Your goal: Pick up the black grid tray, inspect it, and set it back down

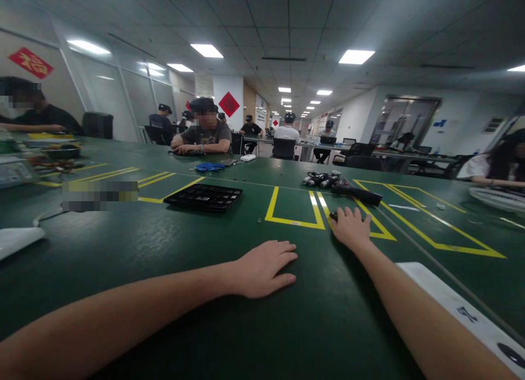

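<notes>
My left hand (264, 269) lies palm down on the green tabletop, fingers stretched out and thumb apart, holding nothing. Farther right, my right hand (351, 228) reaches forward between the yellow tape lines. Its fingers curl over a small black object (334, 216), mostly hidden beneath them, so its kind does not show. Just beyond that hand lie a long black tube-like piece (357, 193) and a bundle of black cables with metal ends (322, 179). A flat black tray with compartments (203, 197) rests ahead and to the left of my left hand.
Yellow tape rectangles (294, 223) mark the green table (164, 314). A white board-like item (459, 309) lies beside my right forearm, another white item (18, 241) at the left edge. A blue cloth-like thing (210, 167) lies near a person (209, 134) seated across. Other people sit around.
</notes>
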The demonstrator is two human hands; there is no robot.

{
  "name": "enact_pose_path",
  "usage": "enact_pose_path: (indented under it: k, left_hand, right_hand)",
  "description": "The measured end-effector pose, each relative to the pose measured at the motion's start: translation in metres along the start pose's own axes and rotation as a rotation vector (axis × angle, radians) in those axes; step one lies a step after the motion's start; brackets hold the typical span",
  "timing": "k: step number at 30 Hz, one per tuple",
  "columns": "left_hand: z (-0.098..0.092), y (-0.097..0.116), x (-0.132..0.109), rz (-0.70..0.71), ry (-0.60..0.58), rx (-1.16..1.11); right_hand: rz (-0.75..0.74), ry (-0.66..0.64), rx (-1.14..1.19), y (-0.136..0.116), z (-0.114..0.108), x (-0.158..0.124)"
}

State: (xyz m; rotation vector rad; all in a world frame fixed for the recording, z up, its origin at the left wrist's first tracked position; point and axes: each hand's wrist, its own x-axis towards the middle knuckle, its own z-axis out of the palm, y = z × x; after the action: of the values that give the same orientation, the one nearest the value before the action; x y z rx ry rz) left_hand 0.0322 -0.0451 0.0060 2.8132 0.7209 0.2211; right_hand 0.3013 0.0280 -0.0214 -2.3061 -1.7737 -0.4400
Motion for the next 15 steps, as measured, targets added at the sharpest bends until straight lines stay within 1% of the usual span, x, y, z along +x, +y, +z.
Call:
enact_pose_path:
  k: [2, 4, 7, 8, 9, 11, 13, 15]
  left_hand:
    - [-0.001, -0.003, 0.002, -0.014, 0.014, 0.009]
    - [-0.003, -0.013, 0.007, -0.053, 0.068, 0.062]
    - [-0.007, -0.039, 0.018, -0.204, 0.226, 0.224]
    - [-0.009, -0.049, 0.021, -0.258, 0.250, 0.277]
    - [-0.010, -0.058, 0.023, -0.301, 0.247, 0.317]
    - [-0.011, -0.073, 0.025, -0.340, 0.180, 0.373]
    - [-0.011, -0.081, 0.025, -0.335, 0.113, 0.412]
    - [-0.010, -0.086, 0.023, -0.324, 0.122, 0.414]
  right_hand:
    - [0.040, -0.075, 0.008, 0.003, 0.005, -0.001]
    - [0.053, -0.068, 0.019, 0.002, 0.006, -0.002]
    - [0.056, -0.035, 0.043, 0.000, 0.005, -0.002]
    - [0.056, -0.040, 0.055, 0.000, 0.005, -0.002]
    - [0.056, -0.046, 0.064, 0.000, 0.004, -0.002]
    - [0.056, -0.063, 0.073, 0.000, 0.004, -0.001]
    - [0.050, -0.074, 0.071, 0.001, 0.003, -0.001]
    - [0.044, -0.074, 0.064, 0.001, 0.003, -0.002]
